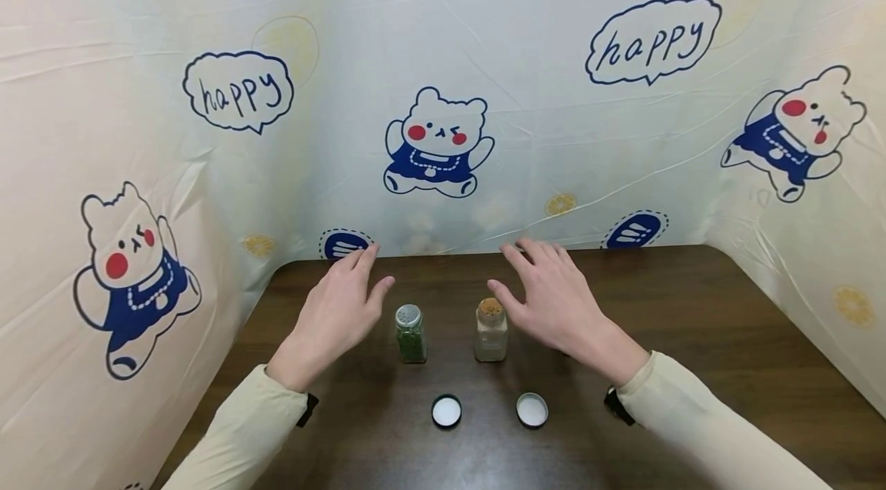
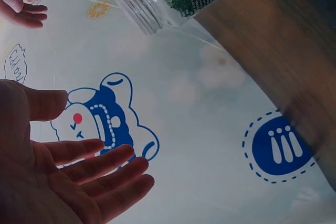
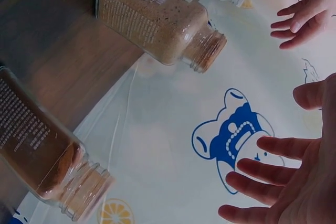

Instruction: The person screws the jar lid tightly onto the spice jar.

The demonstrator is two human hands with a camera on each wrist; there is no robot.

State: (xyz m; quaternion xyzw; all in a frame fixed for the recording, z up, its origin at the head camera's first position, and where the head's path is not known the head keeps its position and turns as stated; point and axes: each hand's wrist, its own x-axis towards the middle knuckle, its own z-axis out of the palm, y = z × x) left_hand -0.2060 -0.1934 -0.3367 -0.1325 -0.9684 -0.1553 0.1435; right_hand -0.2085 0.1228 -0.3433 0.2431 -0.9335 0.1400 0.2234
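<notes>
My left hand (image 1: pixel 337 311) is held with its fingers spread, left of a small glass jar of green dried herbs (image 1: pixel 411 344) with a holed shaker top. On the other side, my right hand (image 1: pixel 554 298) is spread too, just right of a square jar of beige powder (image 1: pixel 491 342) whose top looks orange-brown. A further jar of brown powder (image 3: pixel 39 135) shows in the right wrist view; in the head view the right hand and forearm seem to hide it. Neither hand holds anything. Nearer to me lie a dark-rimmed lid with white inside (image 1: pixel 446 411) and a paler-rimmed lid (image 1: pixel 532 410).
The jars and lids rest on a dark brown wooden table (image 1: pixel 388 444). A pale curtain (image 1: pixel 332 75) printed with bears surrounds its back and sides. Black wrist straps (image 1: pixel 618 405) show at the sleeve cuffs.
</notes>
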